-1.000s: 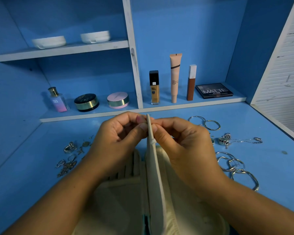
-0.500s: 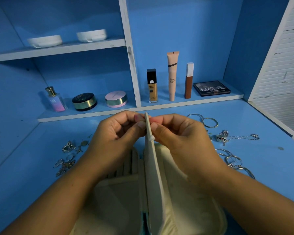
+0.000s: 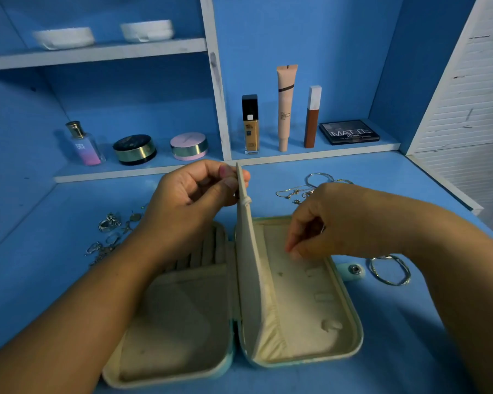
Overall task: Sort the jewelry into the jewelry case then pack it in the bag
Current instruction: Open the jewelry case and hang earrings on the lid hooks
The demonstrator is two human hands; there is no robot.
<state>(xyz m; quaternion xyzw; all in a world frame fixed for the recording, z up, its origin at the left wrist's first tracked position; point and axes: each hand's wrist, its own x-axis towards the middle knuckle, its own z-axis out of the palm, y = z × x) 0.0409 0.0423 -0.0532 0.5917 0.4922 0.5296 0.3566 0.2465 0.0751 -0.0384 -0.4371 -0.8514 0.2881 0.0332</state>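
A cream jewelry case (image 3: pixel 302 302) lies open flat on the blue desk. Its middle flap (image 3: pixel 246 251) stands upright, and my left hand (image 3: pixel 188 200) pinches the flap's top edge. My right hand (image 3: pixel 325 220) hovers over the case's right half with its fingertips pinched together; whether they hold anything is too small to tell. Rings and earrings (image 3: pixel 108 231) lie scattered left of the case. Thin chains (image 3: pixel 296 193) and bangles (image 3: pixel 322 177) lie behind my right hand. Another bangle (image 3: pixel 390 270) rests right of the case beside its snap tab (image 3: pixel 353 270).
A low shelf at the back carries a perfume bottle (image 3: pixel 83 145), two round compacts (image 3: pixel 134 149), foundation bottles and tubes (image 3: pixel 286 106) and a palette (image 3: pixel 349 131). Two white dishes (image 3: pixel 145 30) sit on the upper shelf. A white slatted panel (image 3: pixel 467 109) stands at the right.
My right hand let go of the flap's top and moved right and down over the case's right half. My left hand still pinches the flap upright.
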